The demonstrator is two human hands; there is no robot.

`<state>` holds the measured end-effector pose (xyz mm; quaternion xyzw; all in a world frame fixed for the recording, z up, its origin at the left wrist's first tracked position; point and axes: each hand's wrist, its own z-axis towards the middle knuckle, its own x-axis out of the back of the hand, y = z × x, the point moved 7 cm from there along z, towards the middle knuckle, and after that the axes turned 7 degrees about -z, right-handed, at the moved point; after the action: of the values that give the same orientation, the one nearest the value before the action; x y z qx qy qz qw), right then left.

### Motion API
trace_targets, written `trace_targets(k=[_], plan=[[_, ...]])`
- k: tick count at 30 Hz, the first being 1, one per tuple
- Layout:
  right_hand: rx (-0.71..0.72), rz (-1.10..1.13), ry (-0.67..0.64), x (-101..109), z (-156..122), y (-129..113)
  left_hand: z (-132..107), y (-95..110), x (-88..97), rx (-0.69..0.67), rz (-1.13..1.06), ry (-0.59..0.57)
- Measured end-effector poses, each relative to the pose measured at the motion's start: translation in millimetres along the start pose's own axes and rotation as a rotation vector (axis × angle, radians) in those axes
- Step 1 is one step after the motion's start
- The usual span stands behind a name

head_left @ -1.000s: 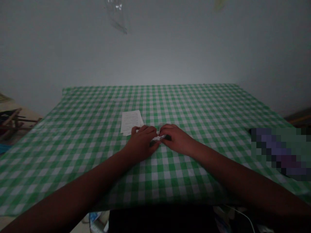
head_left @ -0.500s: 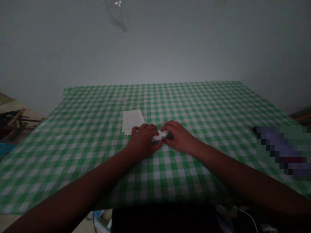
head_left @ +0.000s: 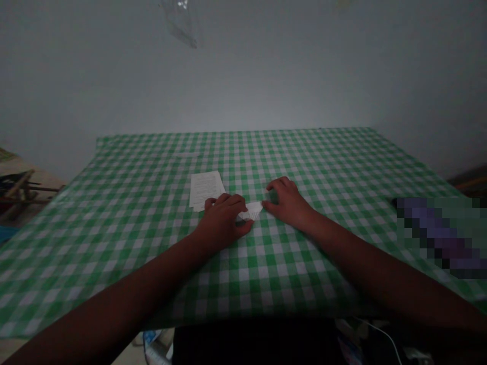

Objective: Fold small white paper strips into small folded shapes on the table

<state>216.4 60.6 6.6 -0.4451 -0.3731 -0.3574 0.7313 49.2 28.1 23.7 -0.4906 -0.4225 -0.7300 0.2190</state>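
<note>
A small folded piece of printed paper [head_left: 254, 210] lies on the green-and-white checked tablecloth [head_left: 304, 284]. My left hand [head_left: 224, 218] grips its left part between thumb and fingers, covering some of it. By the paper's right tip is my right hand [head_left: 285, 203], with thumb and fingers apart and nothing between them. Its thumb tip is close to the paper; whether they touch I cannot tell. Beyond my left hand, a small stack of printed sheets [head_left: 206, 187] lies flat, its near edge partly hidden by my fingers.
A blurred purple object [head_left: 433, 228] lies on the table at the right. A faint, flat strip [head_left: 187, 155] rests toward the back left. The wall [head_left: 243, 76] rises behind the table, with a clear plastic bag [head_left: 180, 23] hanging on it.
My right hand has let go of the folded paper and moved up and to the right, its fingers spreading. My left hand stays on the paper, whose right end now shows.
</note>
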Motion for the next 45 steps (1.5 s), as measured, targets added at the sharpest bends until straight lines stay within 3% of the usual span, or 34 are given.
trace_targets(k=[5,10,13,20,27,36,41,45], plan=[[0.119,0.029,-0.008,12.7,-2.4,-14.7,0.1,-3.8,0.3,-0.026,-0.018,-0.009],[0.436,-0.081,-0.27,10.9,-18.3,-50.8,0.3,-9.9,-1.8,-0.039,-0.041,-0.029],[0.434,-0.197,-0.337,6.1,-23.5,-52.7,0.6,-11.6,-2.2,-0.038,-0.053,-0.03],[0.415,-0.309,-0.341,0.8,-27.0,-55.4,1.9,-16.2,-2.5,-0.021,-0.073,-0.013],[0.393,-0.341,-0.342,1.9,-27.7,-59.4,2.6,-18.7,-1.5,-0.01,-0.065,0.012],[0.395,-0.371,-0.371,7.0,-30.6,-61.6,0.9,-11.9,-1.9,-0.06,-0.022,-0.056],[0.441,-0.422,-0.461,12.2,-38.2,-66.0,0.5,-12.9,-2.8,-0.064,-0.018,-0.052],[0.398,-0.436,-0.533,13.3,-36.9,-57.5,1.5,-13.5,-3.3,-0.058,-0.028,-0.05]])
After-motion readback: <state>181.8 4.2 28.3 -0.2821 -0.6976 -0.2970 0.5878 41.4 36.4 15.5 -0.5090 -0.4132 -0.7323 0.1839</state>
